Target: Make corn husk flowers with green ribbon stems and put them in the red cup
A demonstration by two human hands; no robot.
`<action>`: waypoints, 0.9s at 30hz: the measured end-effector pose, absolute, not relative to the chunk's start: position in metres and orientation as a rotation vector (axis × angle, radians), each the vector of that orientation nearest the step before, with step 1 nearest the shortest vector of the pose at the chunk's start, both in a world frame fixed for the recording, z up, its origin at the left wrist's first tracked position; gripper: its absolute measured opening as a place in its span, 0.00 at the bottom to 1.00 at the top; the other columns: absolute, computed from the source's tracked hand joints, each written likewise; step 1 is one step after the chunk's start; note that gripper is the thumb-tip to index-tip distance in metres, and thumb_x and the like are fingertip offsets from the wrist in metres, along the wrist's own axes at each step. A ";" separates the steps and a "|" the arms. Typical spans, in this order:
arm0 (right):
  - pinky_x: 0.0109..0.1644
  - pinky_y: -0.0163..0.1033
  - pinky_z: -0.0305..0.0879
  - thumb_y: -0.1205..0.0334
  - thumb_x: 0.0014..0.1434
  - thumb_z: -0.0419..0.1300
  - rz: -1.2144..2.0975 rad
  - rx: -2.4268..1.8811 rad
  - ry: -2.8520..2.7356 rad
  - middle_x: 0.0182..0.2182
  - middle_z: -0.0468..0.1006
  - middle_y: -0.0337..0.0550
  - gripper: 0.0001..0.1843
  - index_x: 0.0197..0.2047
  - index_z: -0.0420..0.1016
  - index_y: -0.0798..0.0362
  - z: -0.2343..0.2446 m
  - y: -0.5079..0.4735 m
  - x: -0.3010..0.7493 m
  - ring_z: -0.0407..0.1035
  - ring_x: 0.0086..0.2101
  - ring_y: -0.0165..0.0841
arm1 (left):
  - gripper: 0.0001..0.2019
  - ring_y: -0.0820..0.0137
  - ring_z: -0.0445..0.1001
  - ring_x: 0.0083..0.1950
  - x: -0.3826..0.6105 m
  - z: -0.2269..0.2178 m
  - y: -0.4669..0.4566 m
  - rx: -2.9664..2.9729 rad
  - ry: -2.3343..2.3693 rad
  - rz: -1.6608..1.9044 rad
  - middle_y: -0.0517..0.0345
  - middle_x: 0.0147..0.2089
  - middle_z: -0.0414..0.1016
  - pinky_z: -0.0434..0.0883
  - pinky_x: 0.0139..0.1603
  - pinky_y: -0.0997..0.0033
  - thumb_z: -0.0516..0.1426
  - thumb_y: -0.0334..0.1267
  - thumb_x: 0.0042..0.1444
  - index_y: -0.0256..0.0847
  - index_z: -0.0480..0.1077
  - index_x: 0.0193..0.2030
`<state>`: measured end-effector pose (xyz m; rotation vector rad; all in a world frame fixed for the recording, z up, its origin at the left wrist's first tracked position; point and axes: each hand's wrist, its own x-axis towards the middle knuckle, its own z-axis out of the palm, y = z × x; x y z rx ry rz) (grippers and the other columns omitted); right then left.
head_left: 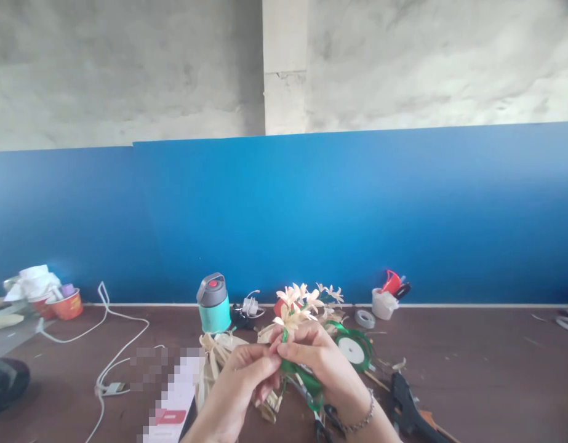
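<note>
A spray of cream-white flowers (pixel 293 301) with a green-wrapped stem stands upright above my fingertips. My right hand (pixel 318 357) is closed, thumb and fingers pinching the stem just under the blossoms. Against it, my left hand (pixel 247 372) is closed too, its thumb and fingertips pressed together at the stem's lower part. Green ribbon (pixel 306 378) hangs beneath my right palm, and fingers hide part of it. Just beyond that hand lies a ribbon spool (pixel 351 349) with a white centre. Scissors (pixel 318 424) rest below my right wrist, partly covered.
Dry pale husks (pixel 212 363) lie around my left hand. A turquoise flask (pixel 214 307) stands behind them. On the right are a black glue gun (pixel 410 406), a tape roll (pixel 365 319) and a white cup (pixel 384 304). A white cable (pixel 122 351) crosses the table's left side.
</note>
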<state>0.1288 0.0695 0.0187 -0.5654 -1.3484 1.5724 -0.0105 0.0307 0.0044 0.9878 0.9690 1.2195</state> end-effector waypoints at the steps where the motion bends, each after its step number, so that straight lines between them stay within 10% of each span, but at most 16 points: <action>1: 0.28 0.36 0.66 0.55 0.43 0.69 1.611 -0.554 -1.350 0.19 0.74 0.42 0.13 0.18 0.77 0.55 0.018 0.070 0.128 0.71 0.25 0.34 | 0.14 0.80 0.55 0.17 -0.011 0.004 0.031 1.012 0.972 1.208 0.61 0.17 0.67 0.49 0.19 0.78 0.62 0.45 0.43 0.35 0.70 0.20; 18: 0.22 0.34 0.49 0.62 0.45 0.64 1.166 -0.878 -1.484 0.12 0.60 0.34 0.14 0.12 0.74 0.55 0.014 0.068 0.116 0.52 0.19 0.27 | 0.06 0.69 0.70 0.22 -0.001 0.002 0.023 1.965 1.769 1.458 0.60 0.22 0.73 0.60 0.23 0.75 0.54 0.32 0.50 0.43 0.67 0.23; 27: 0.27 0.36 0.57 0.61 0.51 0.59 0.866 -1.020 -1.608 0.17 0.71 0.39 0.14 0.17 0.74 0.55 0.010 0.063 0.109 0.63 0.23 0.32 | 0.07 0.66 0.73 0.26 -0.002 -0.012 0.029 2.341 2.033 1.482 0.57 0.24 0.71 0.63 0.27 0.72 0.52 0.31 0.55 0.43 0.65 0.26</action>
